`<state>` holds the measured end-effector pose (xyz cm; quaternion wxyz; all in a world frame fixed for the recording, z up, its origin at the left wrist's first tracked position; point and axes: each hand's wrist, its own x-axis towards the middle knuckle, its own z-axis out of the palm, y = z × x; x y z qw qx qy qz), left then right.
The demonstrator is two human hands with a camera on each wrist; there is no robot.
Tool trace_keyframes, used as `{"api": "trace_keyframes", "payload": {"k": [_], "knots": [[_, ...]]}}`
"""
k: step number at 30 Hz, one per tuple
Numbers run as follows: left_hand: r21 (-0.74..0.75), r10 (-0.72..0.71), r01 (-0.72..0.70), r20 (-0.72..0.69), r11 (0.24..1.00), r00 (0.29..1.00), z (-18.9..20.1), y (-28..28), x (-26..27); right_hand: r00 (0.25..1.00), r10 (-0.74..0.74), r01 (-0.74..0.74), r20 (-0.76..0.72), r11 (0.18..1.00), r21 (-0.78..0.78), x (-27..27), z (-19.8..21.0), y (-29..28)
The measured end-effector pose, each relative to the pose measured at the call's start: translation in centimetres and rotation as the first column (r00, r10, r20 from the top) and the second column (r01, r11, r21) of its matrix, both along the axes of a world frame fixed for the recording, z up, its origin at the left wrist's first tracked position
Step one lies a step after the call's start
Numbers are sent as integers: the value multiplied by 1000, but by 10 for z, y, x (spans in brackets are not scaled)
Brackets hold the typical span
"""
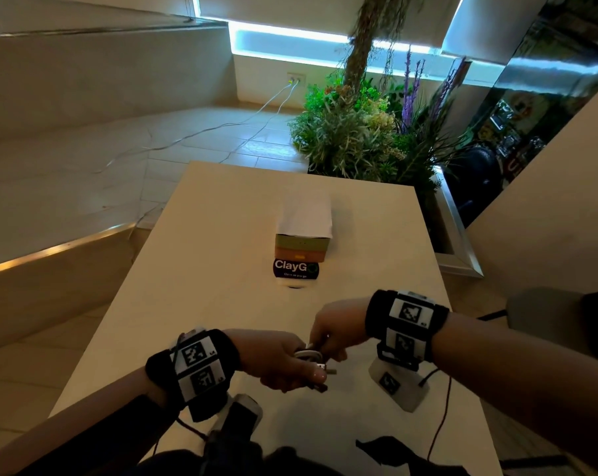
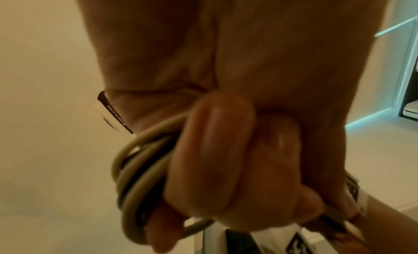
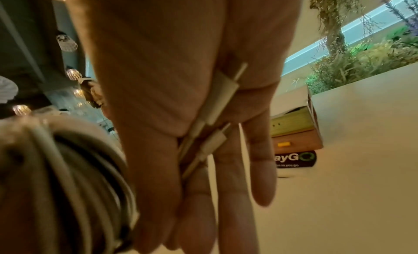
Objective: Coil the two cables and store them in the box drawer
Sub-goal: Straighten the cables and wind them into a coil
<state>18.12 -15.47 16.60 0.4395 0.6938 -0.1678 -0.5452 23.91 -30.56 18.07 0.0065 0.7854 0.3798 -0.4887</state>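
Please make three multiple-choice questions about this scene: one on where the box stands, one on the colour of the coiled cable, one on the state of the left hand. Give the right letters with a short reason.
1. Where is the box?
A. On the table, beyond both hands
B. On the floor
C. In the right hand

2. What colour are the cable loops?
A. Red
B. Pale, whitish
C. Blue

3. What is the left hand doing?
A. Lying flat and empty
B. Pointing at the plant
C. Gripping the loops

Answers: 1 A, it stands mid-table in the head view. 2 B, the left wrist view shows pale loops. 3 C, its fingers curl round the coil.
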Motion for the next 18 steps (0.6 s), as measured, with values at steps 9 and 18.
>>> {"api": "trace_keyframes", "payload": {"k": [9,18], "knots": [[83,-12,3,108,997,994,-4,-3,4,979,-199,203,-50,972,116,18,7,4],[8,321,-355,412,935,853,-5,15,25,805,-573,463,155,769,440,32,-16,-24]]}}
